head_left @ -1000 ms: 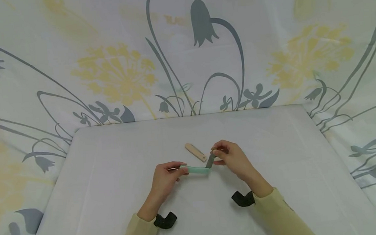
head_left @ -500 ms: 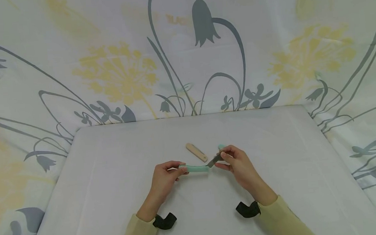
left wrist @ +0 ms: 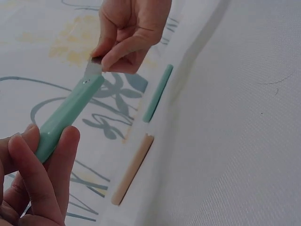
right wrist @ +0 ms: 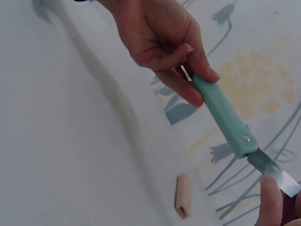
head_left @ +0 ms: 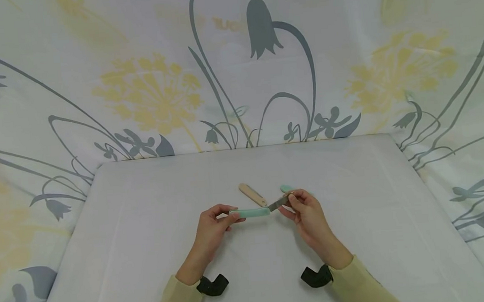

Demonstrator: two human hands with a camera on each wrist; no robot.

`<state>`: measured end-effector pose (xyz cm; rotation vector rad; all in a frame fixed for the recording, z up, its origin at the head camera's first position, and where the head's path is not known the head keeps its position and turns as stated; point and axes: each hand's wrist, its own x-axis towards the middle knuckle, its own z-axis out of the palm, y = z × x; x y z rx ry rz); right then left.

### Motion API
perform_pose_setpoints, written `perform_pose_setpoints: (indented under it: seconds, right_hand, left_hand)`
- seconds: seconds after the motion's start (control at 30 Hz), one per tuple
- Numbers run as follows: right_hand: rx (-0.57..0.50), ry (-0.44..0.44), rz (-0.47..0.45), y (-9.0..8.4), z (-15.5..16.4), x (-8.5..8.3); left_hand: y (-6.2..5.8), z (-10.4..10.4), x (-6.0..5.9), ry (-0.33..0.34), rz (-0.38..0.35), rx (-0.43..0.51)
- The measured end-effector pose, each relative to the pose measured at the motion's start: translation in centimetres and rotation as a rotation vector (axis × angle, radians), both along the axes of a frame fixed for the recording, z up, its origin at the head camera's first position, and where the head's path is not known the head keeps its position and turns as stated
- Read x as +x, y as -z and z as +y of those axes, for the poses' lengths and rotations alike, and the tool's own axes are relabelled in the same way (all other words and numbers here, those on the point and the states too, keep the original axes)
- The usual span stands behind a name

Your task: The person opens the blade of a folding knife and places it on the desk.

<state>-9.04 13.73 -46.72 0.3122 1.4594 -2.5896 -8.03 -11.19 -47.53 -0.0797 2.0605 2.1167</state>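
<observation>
I see the left hand [head_left: 211, 230] at centre-left over the tabletop [head_left: 146, 232], fingers and thumb curled round the butt end of a mint knife handle [head_left: 249, 212]. Left wrist view confirms it: thumb and two fingers wrap the handle [left wrist: 66, 115], which runs up and away toward the other hand. Handle is held off the surface, roughly level, pointing right.

The blade [head_left: 278, 203] sticks out of the handle's right end, folded out nearly in line with it, tilted slightly up to the right. A rivet shows at the pivot in the right wrist view, blade [right wrist: 275, 172] running out past it.

Behind the handle, a beige knife [head_left: 252, 194] lies closed and flat on the tabletop, angled, apart from both hands. Just right of it a short mint piece [head_left: 286, 188] lies on the tabletop behind the right fingers; in the left wrist view it reads as a slim mint bar [left wrist: 158, 92] next to the beige one [left wrist: 132, 168]. Can't tell what it is.

The right hand [head_left: 307, 216] pinches the blade's far end between thumb and fingertips; the other fingers are curled. Tip itself is hidden in the grip.

Black straps on both wrists, pale yellow sleeves. Floral cloth [head_left: 236, 67] hangs behind the tabletop.
</observation>
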Motion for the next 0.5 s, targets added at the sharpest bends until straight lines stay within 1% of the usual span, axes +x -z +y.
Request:
perform_pose_setpoints:
  seconds: [0.1, 0.27, 0.4, 0.5]
  right_hand:
    - [-0.068, 0.030, -0.021, 0.15, -0.17, 0.04]
    - [-0.136, 0.066, -0.047, 0.34, -0.34, 0.21]
    - [-0.179, 0.097, -0.062, 0.33, -0.41, 0.25]
    - [-0.201, 0.113, -0.071, 0.36, -0.41, 0.27]
  left_hand:
    - [-0.07, 0.02, -0.04, 0.015, -0.012, 0.010]
    - [0.29, -0.05, -0.18, 0.074, -0.040, 0.023]
    - [0.69, -0.12, -0.20, 0.123, -0.032, 0.028]
    - [0.83, -0.14, -0.16, 0.134, -0.026, 0.018]
